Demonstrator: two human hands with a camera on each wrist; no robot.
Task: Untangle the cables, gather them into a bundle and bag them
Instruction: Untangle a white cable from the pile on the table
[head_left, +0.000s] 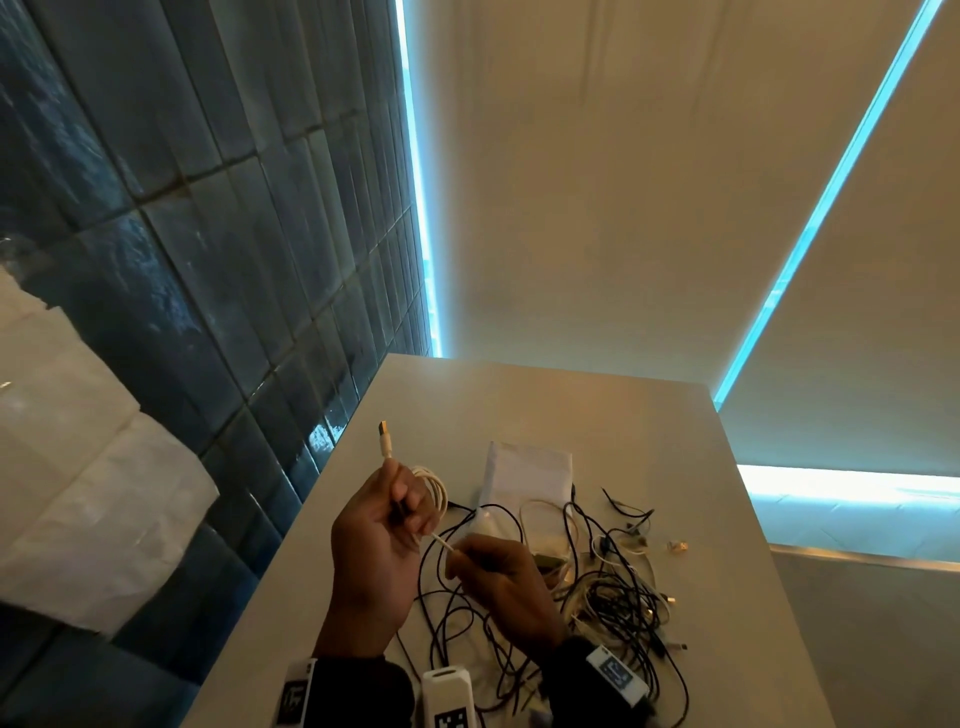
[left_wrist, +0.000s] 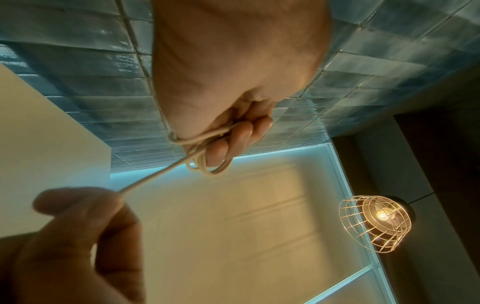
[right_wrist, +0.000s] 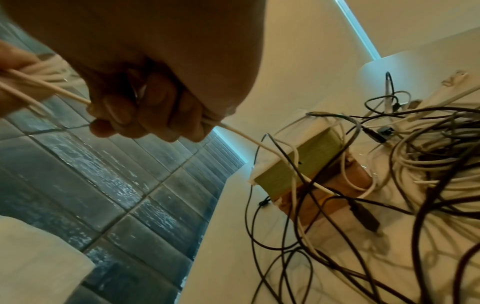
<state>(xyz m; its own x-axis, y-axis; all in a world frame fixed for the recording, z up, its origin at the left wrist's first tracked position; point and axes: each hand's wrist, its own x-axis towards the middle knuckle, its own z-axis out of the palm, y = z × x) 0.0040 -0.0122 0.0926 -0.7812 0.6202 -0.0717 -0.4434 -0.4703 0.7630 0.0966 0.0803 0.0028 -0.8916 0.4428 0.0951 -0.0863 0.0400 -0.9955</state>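
Note:
My left hand (head_left: 400, 512) is raised over the table and grips a small coil of white cable (head_left: 435, 491), whose USB plug (head_left: 384, 435) sticks up past the thumb. In the left wrist view the fingers (left_wrist: 235, 135) curl round the coil's loops (left_wrist: 207, 164). One taut strand (head_left: 441, 543) runs from the coil to my right hand (head_left: 465, 558), which pinches it. The right wrist view shows those fingers (right_wrist: 145, 115) closed on the strand, which trails down into the tangle of black and white cables (right_wrist: 415, 164). The tangle (head_left: 602, 587) lies right of both hands. A flat white bag (head_left: 527, 473) lies behind it.
The grey table (head_left: 545, 400) ends close on the left beside a blue tiled wall (head_left: 218, 291). A small green and white box (right_wrist: 298, 162) sits under cable loops. A white marked block (head_left: 448, 693) lies at the near edge. Loose plugs (head_left: 677, 546) lie at the right.

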